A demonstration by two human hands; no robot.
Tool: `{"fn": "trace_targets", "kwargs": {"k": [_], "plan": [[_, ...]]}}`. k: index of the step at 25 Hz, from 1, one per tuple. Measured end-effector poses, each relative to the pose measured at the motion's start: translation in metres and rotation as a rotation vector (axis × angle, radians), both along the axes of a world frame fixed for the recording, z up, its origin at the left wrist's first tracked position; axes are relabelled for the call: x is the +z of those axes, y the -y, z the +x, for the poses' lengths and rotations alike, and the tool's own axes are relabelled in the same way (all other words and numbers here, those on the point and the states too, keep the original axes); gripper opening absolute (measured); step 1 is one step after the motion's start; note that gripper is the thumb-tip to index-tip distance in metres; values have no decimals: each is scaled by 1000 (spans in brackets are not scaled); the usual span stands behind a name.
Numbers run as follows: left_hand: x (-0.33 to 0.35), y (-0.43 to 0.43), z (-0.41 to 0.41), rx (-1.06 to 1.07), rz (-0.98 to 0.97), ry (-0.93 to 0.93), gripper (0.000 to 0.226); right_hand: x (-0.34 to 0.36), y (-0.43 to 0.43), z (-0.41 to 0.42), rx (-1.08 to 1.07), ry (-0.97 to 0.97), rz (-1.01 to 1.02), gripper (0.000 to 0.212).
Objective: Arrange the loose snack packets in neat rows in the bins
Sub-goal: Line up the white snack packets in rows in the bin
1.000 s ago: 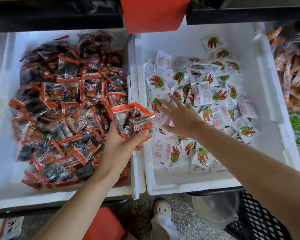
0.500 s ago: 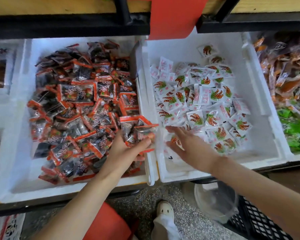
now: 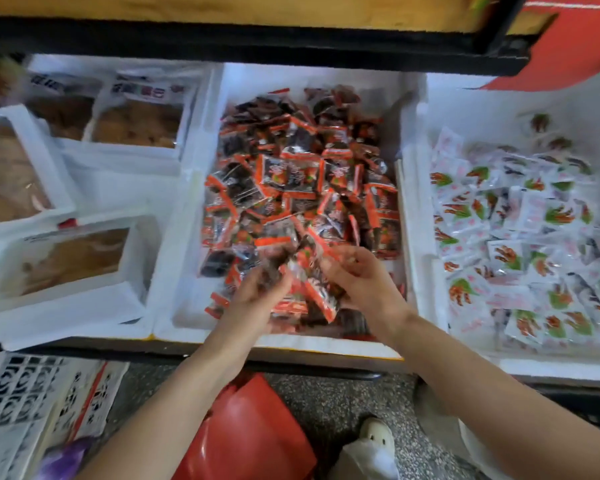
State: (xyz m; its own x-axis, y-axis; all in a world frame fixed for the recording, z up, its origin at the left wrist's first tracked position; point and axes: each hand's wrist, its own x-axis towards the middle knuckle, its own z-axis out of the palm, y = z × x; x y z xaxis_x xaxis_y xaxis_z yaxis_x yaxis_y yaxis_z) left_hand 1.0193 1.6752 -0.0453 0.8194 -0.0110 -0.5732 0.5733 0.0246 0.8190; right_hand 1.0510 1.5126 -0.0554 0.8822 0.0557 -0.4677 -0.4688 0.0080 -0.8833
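Foam: middle bin (image 3: pixel 187 292), centre of frame, heaped with red packets (image 3: pixel 302 188) lying every which way; I see no rows yet.
Bunch: a bunch (image 3: pixel 309 289) of those red packets is held between both hands, low in the frame over the near end of the middle bin.
Left hand: left hand (image 3: pixel 257 296) curls round the bunch from the left. Its fingers (image 3: pixel 274 275) are blurred, so I cannot judge how firm the grip is.
Right hand: right hand (image 3: pixel 364 282) pinches the bunch from the right, fingers bent round the packet edges.
Slip risk: the wrappers look slick and the bunch is uneven. I judge that one squeeze too loose would fan it out and drop packets back on the heap.
Spill risk: the bunch hangs close to the bin's front edge, so a dropped packet could go over onto the floor (image 3: pixel 326 396).
Mix risk: right bin (image 3: pixel 482 109) of white packets (image 3: pixel 520 237) sits just beside. A stray red one landing there would spoil both bins.
Blur: the whole view is smeared, so I would not trust a count of the packets held.
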Motion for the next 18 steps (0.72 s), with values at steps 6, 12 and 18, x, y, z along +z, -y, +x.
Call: {"fn": "trace_targets", "kwargs": {"k": [6, 12, 18], "plan": [[-13, -49, 20, -354, 651, 174, 61, -6, -22, 41, 356, 231, -808, 48], [2, -164, 0, 71, 973, 524, 30, 25, -127, 38, 576, 579, -746, 33], [-2, -305, -1, 363, 855, -101, 56, -9, -270, 67, 818, 159, -729, 35]]}}
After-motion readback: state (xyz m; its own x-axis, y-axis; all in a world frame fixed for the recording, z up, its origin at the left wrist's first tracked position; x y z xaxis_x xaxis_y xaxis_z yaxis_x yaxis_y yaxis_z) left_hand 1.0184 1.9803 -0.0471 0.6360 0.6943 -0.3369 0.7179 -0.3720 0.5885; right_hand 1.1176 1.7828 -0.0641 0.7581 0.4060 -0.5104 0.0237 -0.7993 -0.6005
